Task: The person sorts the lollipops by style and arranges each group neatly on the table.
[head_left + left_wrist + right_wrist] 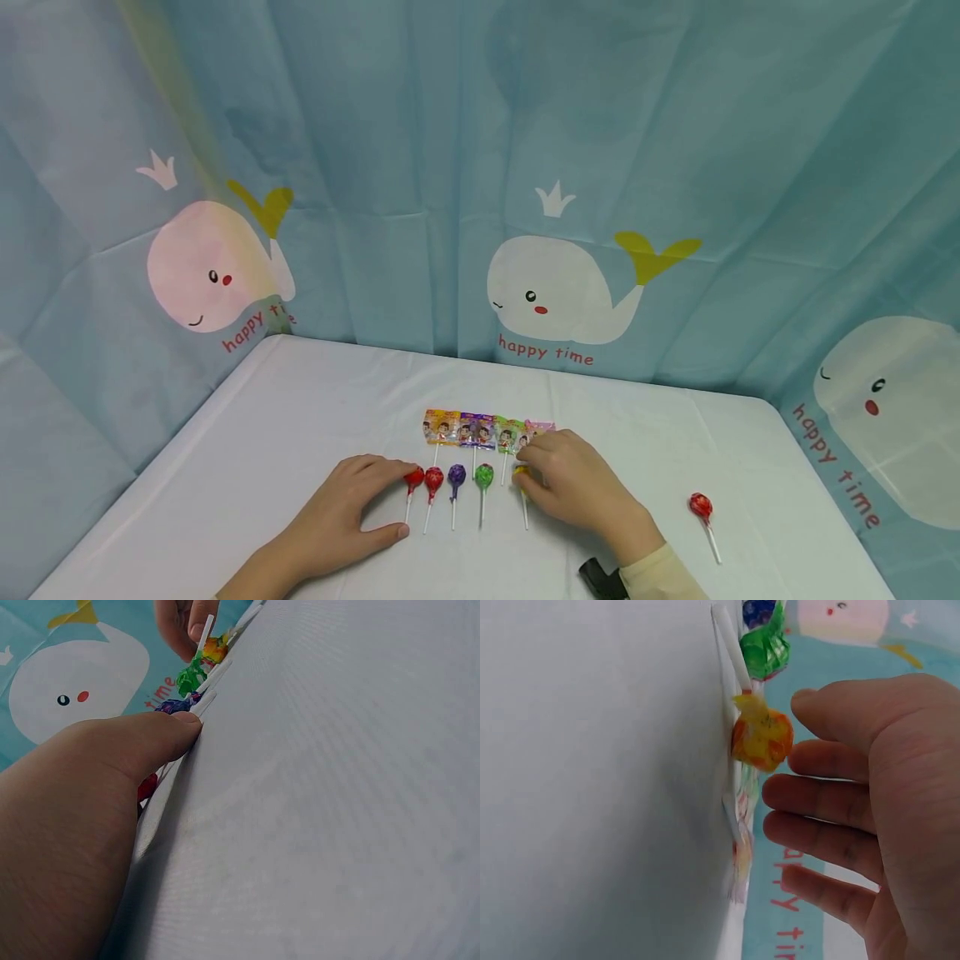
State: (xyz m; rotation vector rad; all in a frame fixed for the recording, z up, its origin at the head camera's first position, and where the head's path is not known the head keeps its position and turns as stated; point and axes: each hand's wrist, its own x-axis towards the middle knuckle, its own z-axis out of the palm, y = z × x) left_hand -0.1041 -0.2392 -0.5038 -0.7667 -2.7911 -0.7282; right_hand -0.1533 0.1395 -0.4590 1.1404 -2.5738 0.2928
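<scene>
My left hand (337, 517) rests at the left end of a row of round lollipops, its fingertips at the leftmost red lollipop (414, 477) and its thumb spread out low on the table. Beside that one lie a second red lollipop (433, 481), a purple lollipop (457, 476) and a green lollipop (483, 476). At the row's right end is a yellow lollipop (763, 739), partly covered in the head view by my right hand (577, 487). In the right wrist view, that hand's loosely bent fingers and thumb stand around the yellow candy without a visible pinch.
Behind the row lie several flat-packed lollipops, among them an orange packet (442, 427), a purple packet (477, 431) and a green packet (510, 435). Another red lollipop (701, 506) lies apart at the right. A black object (600, 578) shows by the right sleeve.
</scene>
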